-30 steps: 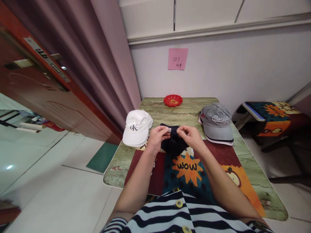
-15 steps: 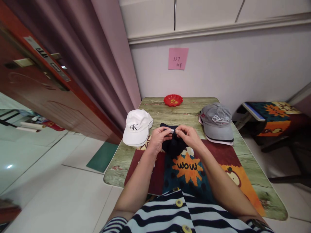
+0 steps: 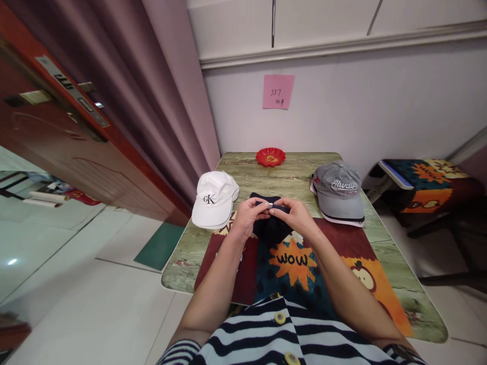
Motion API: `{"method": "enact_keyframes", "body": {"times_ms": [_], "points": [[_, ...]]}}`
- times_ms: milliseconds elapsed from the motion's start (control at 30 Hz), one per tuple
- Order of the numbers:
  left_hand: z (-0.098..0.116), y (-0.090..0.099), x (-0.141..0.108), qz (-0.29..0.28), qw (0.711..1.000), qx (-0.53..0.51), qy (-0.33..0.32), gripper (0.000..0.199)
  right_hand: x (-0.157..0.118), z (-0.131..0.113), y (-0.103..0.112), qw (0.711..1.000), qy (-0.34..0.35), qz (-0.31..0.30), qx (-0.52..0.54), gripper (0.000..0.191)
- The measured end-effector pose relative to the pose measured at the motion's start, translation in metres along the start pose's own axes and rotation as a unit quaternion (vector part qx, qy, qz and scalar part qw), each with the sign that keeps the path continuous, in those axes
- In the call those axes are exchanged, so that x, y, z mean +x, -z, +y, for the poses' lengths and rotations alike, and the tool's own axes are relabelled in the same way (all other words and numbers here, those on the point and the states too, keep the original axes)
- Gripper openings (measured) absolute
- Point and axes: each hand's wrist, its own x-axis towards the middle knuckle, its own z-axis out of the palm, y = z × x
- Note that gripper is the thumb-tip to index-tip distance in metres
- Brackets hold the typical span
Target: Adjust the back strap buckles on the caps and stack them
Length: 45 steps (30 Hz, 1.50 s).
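Observation:
A black cap [image 3: 269, 231] rests at the middle of the table, its back strap toward me. My left hand [image 3: 247, 215] is closed, thumb and fingers pinching the strap at the left of its small silver buckle [image 3: 270, 205]. From the right side, my right hand [image 3: 296, 215] pinches the strap close beside the buckle. To the left of my hands sits a white cap [image 3: 213, 200] with dark CK letters. On the right, a grey cap [image 3: 340, 190] with white lettering lies stacked over at least one other cap, whose pale brim shows beneath.
A red scalloped dish [image 3: 270, 157] stands at the back of the wood-patterned table [image 3: 243, 170]. A colourful cloth runner [image 3: 292, 289] lies under the cap. The wooden door [image 3: 95, 137] and curtain [image 3: 175, 76] border the left; a dark stool [image 3: 456, 248] is at right.
My right fingers have shifted on the strap; the thumb now lies lower, by the buckle, and more strap shows on the right. The left hand is almost unchanged.

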Motion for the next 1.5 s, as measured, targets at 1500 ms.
{"method": "enact_keyframes", "body": {"times_ms": [1500], "points": [[0.029,0.026,0.007,-0.133,0.962,0.238,-0.005,0.035,0.005,0.008,0.019,0.991,-0.010,0.001,0.134,0.032]]}}
